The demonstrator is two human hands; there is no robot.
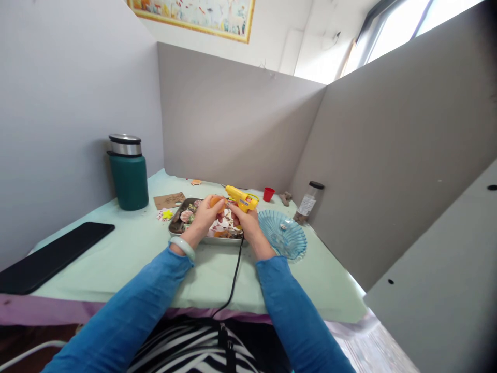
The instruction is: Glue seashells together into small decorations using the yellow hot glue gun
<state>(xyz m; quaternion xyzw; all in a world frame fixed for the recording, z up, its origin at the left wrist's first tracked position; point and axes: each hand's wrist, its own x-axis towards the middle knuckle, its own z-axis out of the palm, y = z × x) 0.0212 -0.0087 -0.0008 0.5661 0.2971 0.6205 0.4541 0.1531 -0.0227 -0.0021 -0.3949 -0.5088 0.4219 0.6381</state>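
My right hand (pixel 248 221) is wrapped round the grip of a yellow hot glue gun (pixel 241 198), whose black cord (pixel 236 277) runs down over the table's front edge. Pinched in the fingers of my left hand (pixel 202 217) is a small orange piece (pixel 218 202) that looks like a shell. Both hands are close together above a metal tray (pixel 225 241) of shells and fragments. Pinkish shells (pixel 186 215) show on the tray's left side; my hands cover part of its middle.
A blue scalloped glass plate (pixel 291 241) stands right of the tray, with a red cup (pixel 268 194) and lidded jar (pixel 308 202) behind. At left are a green bottle (pixel 129 181), brown card (pixel 169 200), yellow star (pixel 167 215) and black slab (pixel 54 256). Grey partitions (pixel 233 114) enclose the table.
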